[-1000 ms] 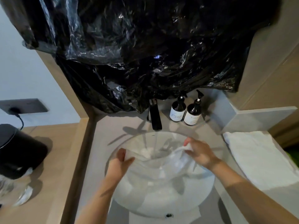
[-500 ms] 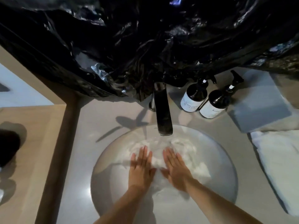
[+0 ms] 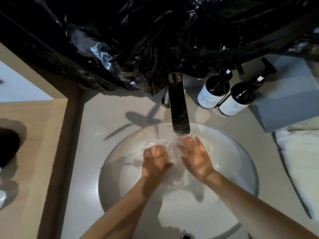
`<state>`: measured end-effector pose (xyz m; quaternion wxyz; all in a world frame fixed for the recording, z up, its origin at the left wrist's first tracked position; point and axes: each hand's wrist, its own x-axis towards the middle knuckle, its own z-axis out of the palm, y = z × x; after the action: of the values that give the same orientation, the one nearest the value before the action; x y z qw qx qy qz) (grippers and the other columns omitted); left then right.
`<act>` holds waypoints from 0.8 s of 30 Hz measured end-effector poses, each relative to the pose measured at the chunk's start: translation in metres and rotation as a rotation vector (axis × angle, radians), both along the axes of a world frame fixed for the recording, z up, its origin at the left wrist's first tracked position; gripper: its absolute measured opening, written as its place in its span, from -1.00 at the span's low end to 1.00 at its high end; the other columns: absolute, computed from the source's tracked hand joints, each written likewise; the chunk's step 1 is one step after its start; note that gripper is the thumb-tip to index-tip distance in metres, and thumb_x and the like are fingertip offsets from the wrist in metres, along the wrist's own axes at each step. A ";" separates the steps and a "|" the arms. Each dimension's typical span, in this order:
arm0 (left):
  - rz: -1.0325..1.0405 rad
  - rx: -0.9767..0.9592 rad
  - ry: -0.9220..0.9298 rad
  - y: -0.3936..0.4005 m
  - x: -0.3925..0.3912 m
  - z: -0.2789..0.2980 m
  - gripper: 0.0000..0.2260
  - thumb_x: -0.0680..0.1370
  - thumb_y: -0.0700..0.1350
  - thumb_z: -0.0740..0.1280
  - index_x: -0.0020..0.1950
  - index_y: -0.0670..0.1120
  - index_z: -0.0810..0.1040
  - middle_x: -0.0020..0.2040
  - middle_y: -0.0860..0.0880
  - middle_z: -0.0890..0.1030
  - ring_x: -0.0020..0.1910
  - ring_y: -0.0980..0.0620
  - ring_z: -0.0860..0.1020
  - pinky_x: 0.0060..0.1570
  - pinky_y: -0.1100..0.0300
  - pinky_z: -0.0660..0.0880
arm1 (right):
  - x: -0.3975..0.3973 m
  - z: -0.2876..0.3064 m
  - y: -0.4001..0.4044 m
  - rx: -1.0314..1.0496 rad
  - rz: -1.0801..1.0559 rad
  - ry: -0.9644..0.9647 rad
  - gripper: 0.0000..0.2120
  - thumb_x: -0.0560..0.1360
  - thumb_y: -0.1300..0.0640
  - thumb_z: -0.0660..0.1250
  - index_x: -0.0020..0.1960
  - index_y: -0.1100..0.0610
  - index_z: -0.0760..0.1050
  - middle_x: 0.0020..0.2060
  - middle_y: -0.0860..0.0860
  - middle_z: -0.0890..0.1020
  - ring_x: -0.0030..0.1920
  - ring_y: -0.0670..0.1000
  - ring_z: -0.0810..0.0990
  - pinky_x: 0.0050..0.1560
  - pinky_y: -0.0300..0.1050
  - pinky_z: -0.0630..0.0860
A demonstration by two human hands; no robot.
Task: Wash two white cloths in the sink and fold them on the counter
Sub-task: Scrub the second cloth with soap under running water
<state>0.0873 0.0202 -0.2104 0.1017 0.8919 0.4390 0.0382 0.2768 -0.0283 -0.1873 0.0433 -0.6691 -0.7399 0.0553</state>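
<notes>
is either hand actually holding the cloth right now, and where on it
The left hand grips a bunch of the wet white cloth under the tap; the right hand only presses flat on it.

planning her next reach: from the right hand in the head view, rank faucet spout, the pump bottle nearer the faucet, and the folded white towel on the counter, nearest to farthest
From the right hand:
1. Faucet spout, just above the fingertips, over the sink.
2. Pump bottle nearer the faucet, behind the basin, up and to the right.
3. Folded white towel, on the counter at the far right edge.
</notes>
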 end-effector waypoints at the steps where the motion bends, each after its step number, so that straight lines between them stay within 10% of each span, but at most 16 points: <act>1: -0.004 0.001 0.014 0.002 0.001 0.002 -0.69 0.33 0.17 0.35 -0.11 -0.02 0.65 -0.04 0.02 0.63 0.01 -0.01 0.48 0.06 0.04 0.27 | 0.002 -0.004 0.000 -0.013 0.026 -0.057 -0.48 0.35 0.04 0.40 0.28 0.14 0.50 0.30 0.09 0.49 0.32 0.15 0.41 0.39 0.14 0.18; 6: 0.025 -0.258 0.212 0.011 0.014 0.021 -0.74 0.56 0.07 0.15 0.14 0.02 0.52 0.09 0.03 0.58 0.18 -0.01 0.44 0.15 0.10 0.15 | -0.007 -0.006 0.018 -0.237 0.034 -0.212 -0.54 0.07 0.07 0.62 -0.05 0.08 0.63 -0.12 0.08 0.63 -0.13 0.13 0.58 -0.05 -0.03 0.40; 10: 0.019 -0.379 -0.033 0.010 0.000 0.042 -0.47 0.53 0.30 -0.10 0.16 0.03 0.49 0.02 -0.01 0.63 0.09 -0.05 0.52 0.09 0.13 0.22 | 0.000 0.024 0.024 -0.353 0.027 -0.088 -0.79 0.56 0.06 0.28 0.14 0.06 0.57 0.11 0.07 0.55 0.07 0.15 0.58 -0.04 -0.07 0.46; 15: -0.017 -0.409 -0.399 0.008 -0.014 0.099 -0.78 0.64 0.12 0.19 -0.08 0.01 0.36 -0.37 0.05 0.43 -0.34 0.04 0.40 -0.26 0.13 0.36 | 0.025 0.079 0.005 -0.003 0.125 0.250 -0.82 0.55 0.01 0.26 -0.05 0.02 0.62 -0.16 -0.06 0.54 -0.31 0.00 0.59 -0.26 -0.18 0.48; 24: 0.125 -0.577 -0.515 0.019 -0.030 0.201 -0.71 0.43 0.19 0.45 -0.05 0.10 0.43 -0.37 0.03 0.52 -0.41 0.14 0.42 -0.38 0.28 0.38 | 0.026 0.196 0.005 0.224 0.086 0.275 -0.87 0.52 0.07 0.32 -0.09 0.04 0.65 -0.22 -0.10 0.52 -0.35 0.00 0.54 -0.34 -0.15 0.47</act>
<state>0.0570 0.0394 -0.0092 0.4528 0.7594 0.4452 0.1418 0.3028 -0.0230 0.0092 0.2160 -0.6140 -0.7564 0.0656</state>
